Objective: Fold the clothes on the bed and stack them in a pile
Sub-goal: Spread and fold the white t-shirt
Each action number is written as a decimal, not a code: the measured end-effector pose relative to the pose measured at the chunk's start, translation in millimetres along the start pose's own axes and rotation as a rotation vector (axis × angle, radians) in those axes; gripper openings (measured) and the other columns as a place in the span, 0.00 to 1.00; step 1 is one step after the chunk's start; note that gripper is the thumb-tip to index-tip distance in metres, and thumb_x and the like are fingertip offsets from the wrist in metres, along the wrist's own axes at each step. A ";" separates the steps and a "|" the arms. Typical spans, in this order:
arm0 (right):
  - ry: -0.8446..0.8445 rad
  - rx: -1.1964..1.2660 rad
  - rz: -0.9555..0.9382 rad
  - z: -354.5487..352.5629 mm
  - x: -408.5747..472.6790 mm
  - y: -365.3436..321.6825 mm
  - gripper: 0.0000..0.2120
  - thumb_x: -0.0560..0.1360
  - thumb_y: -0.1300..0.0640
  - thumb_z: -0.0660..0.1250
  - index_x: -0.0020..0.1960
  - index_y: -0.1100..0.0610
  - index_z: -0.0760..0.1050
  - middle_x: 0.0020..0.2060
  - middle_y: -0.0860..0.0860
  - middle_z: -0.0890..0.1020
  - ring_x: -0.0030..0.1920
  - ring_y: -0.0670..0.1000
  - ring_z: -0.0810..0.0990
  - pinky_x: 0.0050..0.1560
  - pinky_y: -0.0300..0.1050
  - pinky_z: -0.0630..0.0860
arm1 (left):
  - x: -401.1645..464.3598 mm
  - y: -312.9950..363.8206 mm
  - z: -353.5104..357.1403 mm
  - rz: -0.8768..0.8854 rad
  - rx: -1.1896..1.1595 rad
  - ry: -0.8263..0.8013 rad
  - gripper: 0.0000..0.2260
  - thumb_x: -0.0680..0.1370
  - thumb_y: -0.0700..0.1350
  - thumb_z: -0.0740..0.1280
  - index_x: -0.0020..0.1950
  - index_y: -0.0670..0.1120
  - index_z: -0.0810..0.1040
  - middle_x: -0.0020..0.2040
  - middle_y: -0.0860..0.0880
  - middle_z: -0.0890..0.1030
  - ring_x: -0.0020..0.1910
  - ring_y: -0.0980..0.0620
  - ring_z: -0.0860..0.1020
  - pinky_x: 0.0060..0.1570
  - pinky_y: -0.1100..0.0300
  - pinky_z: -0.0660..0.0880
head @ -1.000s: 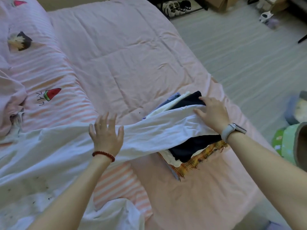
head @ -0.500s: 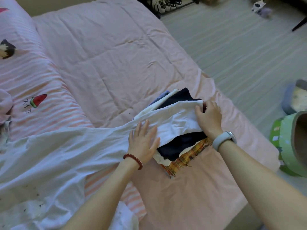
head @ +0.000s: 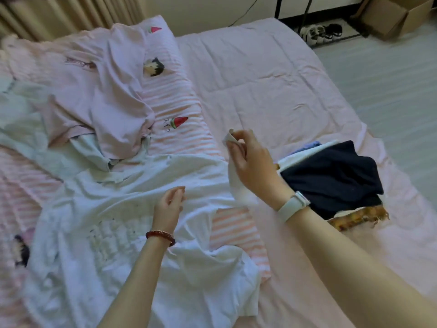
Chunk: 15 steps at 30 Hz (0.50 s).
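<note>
1. At the far left of the bed (head: 272, 74), a crumpled pink garment (head: 111, 95) lies over a pale, loose piece of clothing (head: 28, 129), both unfolded on the pink striped cover (head: 175, 98) with its watermelon prints.
2. In the near left, a white T-shirt (head: 94, 245) with faint printed lettering is spread out flat and wrinkled across the cover.
3. The left hand (head: 169, 207), a red bead bracelet (head: 160, 236) at its wrist, hovers just above the shirt's middle; its fingers are loosely curled and grasp nothing.
4. To its right, the right hand (head: 250, 164), wearing a pale wristband (head: 293, 205), is raised above the bed; its fingers (head: 236, 136) pinch the end of the shirt's white sleeve (head: 236, 183), which hangs down from the grasp to the body of the shirt.
5. Farther right, near the bed's right edge, sits the pile of folded clothes (head: 331, 176): a dark navy piece on top, white and blue layers showing at its far side, an orange patterned one at its near side.
6. On the floor (head: 390, 95) at far right stand pairs of shoes (head: 321, 34) and a cardboard box (head: 390, 15).
</note>
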State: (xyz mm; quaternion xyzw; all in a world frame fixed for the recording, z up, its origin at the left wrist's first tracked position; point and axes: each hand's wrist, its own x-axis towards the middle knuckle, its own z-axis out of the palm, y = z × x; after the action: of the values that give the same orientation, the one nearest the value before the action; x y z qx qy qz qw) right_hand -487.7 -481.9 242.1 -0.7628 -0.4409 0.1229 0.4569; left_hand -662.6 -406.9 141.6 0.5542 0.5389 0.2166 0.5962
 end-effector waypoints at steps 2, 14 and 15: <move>-0.150 0.165 -0.053 56.4 -13.2 -43.3 0.07 0.79 0.59 0.60 0.54 0.61 0.72 0.27 0.43 0.70 0.27 0.47 0.68 0.32 0.46 0.66 | -7.6 -19.8 -64.2 -0.077 -0.069 0.121 0.07 0.81 0.42 0.59 0.52 0.44 0.77 0.49 0.49 0.78 0.47 0.51 0.76 0.46 0.58 0.73; -0.429 -0.074 0.485 197.4 -205.3 18.2 0.13 0.77 0.65 0.59 0.62 0.64 0.72 0.54 0.58 0.78 0.54 0.56 0.77 0.52 0.38 0.69 | -92.9 -196.0 -211.3 -0.550 -0.057 0.243 0.04 0.79 0.40 0.61 0.49 0.42 0.74 0.43 0.46 0.75 0.38 0.51 0.74 0.35 0.60 0.69; -0.352 -0.134 0.529 185.8 -223.4 34.2 0.14 0.76 0.67 0.60 0.62 0.65 0.71 0.55 0.59 0.77 0.54 0.57 0.76 0.53 0.37 0.67 | -108.1 -210.6 -204.2 -0.591 -0.061 0.235 0.05 0.79 0.40 0.61 0.51 0.40 0.75 0.41 0.46 0.75 0.37 0.51 0.73 0.35 0.58 0.70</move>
State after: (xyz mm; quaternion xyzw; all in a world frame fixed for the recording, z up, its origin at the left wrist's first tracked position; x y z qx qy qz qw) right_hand -708.0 -554.5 63.9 -0.8463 -0.3068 0.3381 0.2743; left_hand -949.4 -473.6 36.6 0.3267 0.7349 0.1127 0.5835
